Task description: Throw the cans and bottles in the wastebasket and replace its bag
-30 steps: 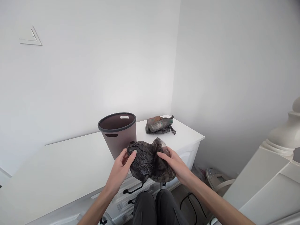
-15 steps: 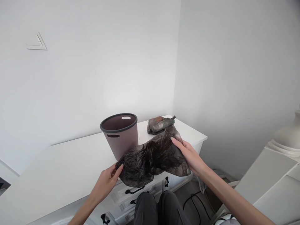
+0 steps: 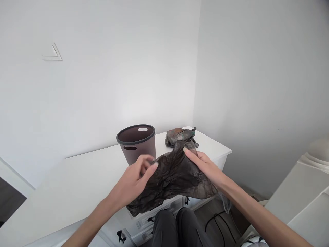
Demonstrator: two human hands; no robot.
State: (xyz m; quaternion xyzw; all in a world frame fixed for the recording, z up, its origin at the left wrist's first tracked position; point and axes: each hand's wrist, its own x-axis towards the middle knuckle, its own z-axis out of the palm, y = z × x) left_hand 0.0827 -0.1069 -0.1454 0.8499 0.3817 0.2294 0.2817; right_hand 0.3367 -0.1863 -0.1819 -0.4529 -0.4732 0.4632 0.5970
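Note:
A crumpled dark, see-through plastic bag point(image 3: 174, 178) hangs between my hands over the front edge of the white cabinet top. My right hand point(image 3: 204, 164) pinches its upper right part, thumb on top. At the bag's upper left edge, my left hand point(image 3: 140, 175) has thumb and fingers closed on the plastic, slightly blurred. Behind my left hand stands an upright mauve bin point(image 3: 138, 151) with a dark rim and cut-out handles; its inside shows no liner. A knotted dark bag with things inside point(image 3: 180, 136) lies on the cabinet to the bin's right.
The white cabinet top point(image 3: 84, 185) runs along the wall, with black-handled drawers below. My knees point(image 3: 177, 228) are under the bag. Black cables point(image 3: 218, 223) lie on the floor at the right, beside a white ledge point(image 3: 290, 188).
My left hand has moved right and up along the bag, nearer my right hand. The bag's left end now hangs lower. The view has shifted slightly to the left.

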